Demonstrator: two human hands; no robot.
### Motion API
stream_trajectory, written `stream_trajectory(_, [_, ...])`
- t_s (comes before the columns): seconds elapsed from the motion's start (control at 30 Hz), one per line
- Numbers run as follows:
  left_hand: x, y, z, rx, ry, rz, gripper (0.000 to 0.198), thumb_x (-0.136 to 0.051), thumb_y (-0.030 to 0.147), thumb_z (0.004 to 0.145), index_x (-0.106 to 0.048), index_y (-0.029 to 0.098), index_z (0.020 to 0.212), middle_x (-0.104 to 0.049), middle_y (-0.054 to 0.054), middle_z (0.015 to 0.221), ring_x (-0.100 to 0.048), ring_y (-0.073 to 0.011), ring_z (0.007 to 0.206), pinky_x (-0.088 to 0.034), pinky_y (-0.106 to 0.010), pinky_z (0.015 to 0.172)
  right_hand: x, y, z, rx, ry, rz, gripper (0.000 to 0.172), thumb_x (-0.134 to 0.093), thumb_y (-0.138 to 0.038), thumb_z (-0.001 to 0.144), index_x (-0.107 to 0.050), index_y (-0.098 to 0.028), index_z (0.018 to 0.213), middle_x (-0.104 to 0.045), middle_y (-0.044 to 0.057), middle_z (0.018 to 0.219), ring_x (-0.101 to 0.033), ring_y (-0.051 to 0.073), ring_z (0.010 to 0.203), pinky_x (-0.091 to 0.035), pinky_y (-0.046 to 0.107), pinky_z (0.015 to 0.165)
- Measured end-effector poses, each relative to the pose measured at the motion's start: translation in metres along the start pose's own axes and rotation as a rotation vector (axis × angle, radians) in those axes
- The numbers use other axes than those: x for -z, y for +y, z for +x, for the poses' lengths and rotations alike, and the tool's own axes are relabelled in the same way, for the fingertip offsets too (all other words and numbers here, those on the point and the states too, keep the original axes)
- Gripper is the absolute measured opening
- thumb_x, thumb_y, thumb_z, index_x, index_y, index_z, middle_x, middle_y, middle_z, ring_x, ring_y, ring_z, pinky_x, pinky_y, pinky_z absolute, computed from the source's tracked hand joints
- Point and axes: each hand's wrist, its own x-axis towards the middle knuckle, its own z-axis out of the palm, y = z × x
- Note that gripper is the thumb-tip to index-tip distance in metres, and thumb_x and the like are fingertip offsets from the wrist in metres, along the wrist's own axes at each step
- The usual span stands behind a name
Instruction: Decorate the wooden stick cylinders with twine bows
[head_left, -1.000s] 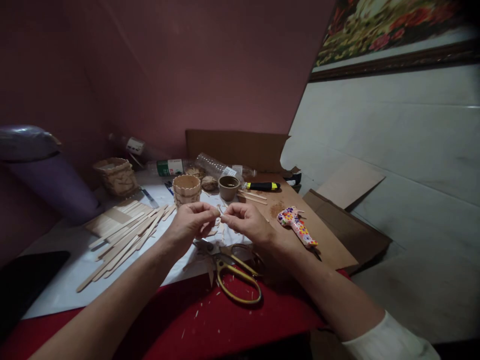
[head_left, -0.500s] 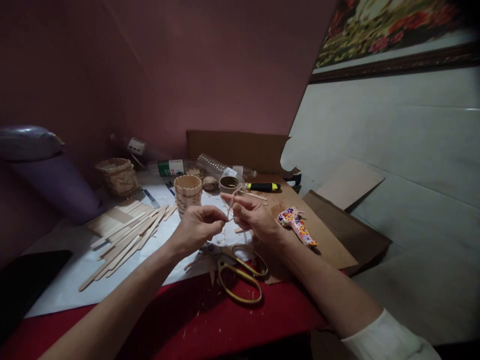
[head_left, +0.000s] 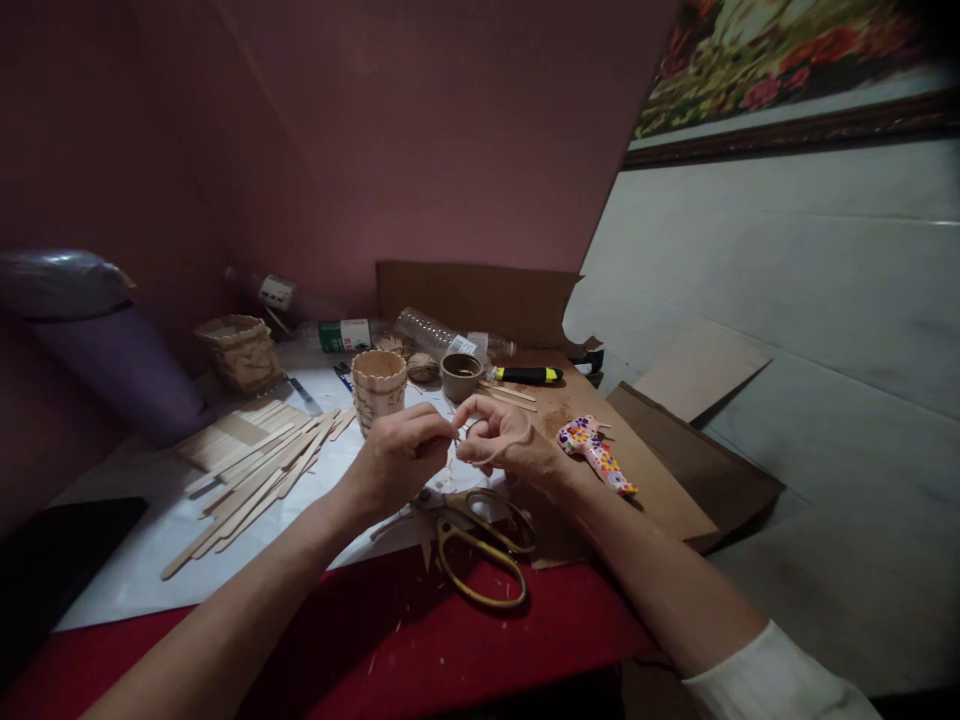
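My left hand (head_left: 409, 450) is closed in a pinch over the white sheet. Close beside it, my right hand (head_left: 502, 440) has its fingers curled, the index fingertip near the left fingertips. A short bit of twine (head_left: 458, 438) shows between the two hands; most of it is hidden by the fingers. Just below lie large scissors with yellowed handles (head_left: 484, 570), blades partly under my hands. Behind my left hand stands a scallop-rimmed wooden cup (head_left: 379, 385). A small round tin (head_left: 461, 375) sits behind my right hand.
Wooden craft sticks (head_left: 262, 480) lie fanned at the left, near a second wooden pot (head_left: 238, 355). Twine balls (head_left: 424, 368) and plastic bottles (head_left: 435, 330) are at the back. A flower-patterned glue gun (head_left: 600, 455) and a yellow-black handled tool (head_left: 529, 375) rest on cardboard (head_left: 660, 500) at right.
The twine loop that stood up from my right fingers has dropped from sight in front of the tin. My right fingers have curled in; the left hand has barely moved.
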Motion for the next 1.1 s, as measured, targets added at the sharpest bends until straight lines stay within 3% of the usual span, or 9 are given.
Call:
stream_trajectory(0.2, [0.001,-0.001,-0.001,-0.052,-0.001,0.076,0.019,-0.053,0.009,0.083,-0.07,0.017,0.079,-0.064,-0.003,0.073,-0.057,-0.0107,0.063,-0.043,-0.021,0.059,0.002,0.002,0.001,0.022,0.063,-0.192,0.03,-0.075,-0.04,0.07,-0.059,-0.015,0.074,-0.049,-0.006,0.058,-0.038,0.006,0.052,-0.027,0.02,0.048])
stream_trajectory(0.37, [0.0,-0.001,-0.001,-0.018,-0.004,0.038,0.019,-0.053,0.007,0.083,-0.069,0.016,0.078,-0.065,-0.004,0.074,-0.058,-0.0112,0.066,-0.042,-0.021,0.061,0.003,0.002,-0.001,0.108,0.088,-0.381,0.015,-0.066,-0.029,0.077,-0.061,-0.016,0.072,-0.052,-0.003,0.061,-0.043,0.008,0.055,-0.03,0.022,0.052])
stream_trajectory(0.53, [-0.001,-0.001,-0.002,0.184,-0.088,-0.029,0.016,-0.056,0.015,0.084,-0.065,0.015,0.071,-0.061,-0.001,0.065,-0.052,-0.0103,0.059,-0.038,-0.021,0.057,-0.003,-0.002,-0.005,0.239,0.178,-0.859,0.01,-0.061,-0.021,0.079,-0.062,-0.017,0.07,-0.052,-0.003,0.056,-0.042,0.01,0.053,-0.026,0.024,0.054])
stream_trajectory(0.67, [-0.001,-0.001,-0.002,0.382,-0.149,-0.076,0.02,-0.059,0.026,0.082,-0.066,0.015,0.067,-0.059,-0.001,0.058,-0.046,-0.0106,0.054,-0.032,-0.021,0.051,-0.007,-0.002,-0.005,0.312,0.221,-1.07,0.011,-0.061,-0.021,0.08,-0.062,-0.018,0.069,-0.055,0.0,0.057,-0.043,0.011,0.052,-0.024,0.025,0.055])
stream_trajectory(0.9, [-0.002,-0.002,-0.001,0.485,-0.171,-0.195,0.015,-0.062,0.025,0.075,-0.07,0.014,0.069,-0.062,-0.002,0.058,-0.048,-0.0118,0.055,-0.034,-0.021,0.051,-0.009,-0.001,-0.008,0.314,0.21,-1.094,0.009,-0.06,-0.021,0.082,-0.063,-0.018,0.074,-0.059,0.002,0.062,-0.048,0.013,0.056,-0.027,0.027,0.058])
stream_trajectory(1.0, [-0.002,-0.003,-0.002,0.426,-0.16,-0.098,0.01,-0.061,0.018,0.073,-0.069,0.015,0.067,-0.061,-0.001,0.057,-0.048,-0.0112,0.054,-0.033,-0.021,0.05,-0.009,-0.004,-0.007,0.279,0.187,-1.01,0.003,-0.061,-0.017,0.078,-0.064,-0.018,0.08,-0.056,-0.001,0.061,-0.045,0.012,0.056,-0.027,0.026,0.058])
stream_trajectory(1.1, [-0.003,-0.002,-0.003,0.298,-0.127,0.076,0.011,-0.058,0.012,0.073,-0.064,0.016,0.064,-0.058,0.0,0.056,-0.047,-0.0102,0.052,-0.033,-0.021,0.051,-0.006,-0.007,-0.005,0.181,0.089,-0.731,0.013,-0.057,-0.017,0.079,-0.064,-0.017,0.089,-0.047,-0.005,0.057,-0.04,0.009,0.052,-0.026,0.024,0.054])
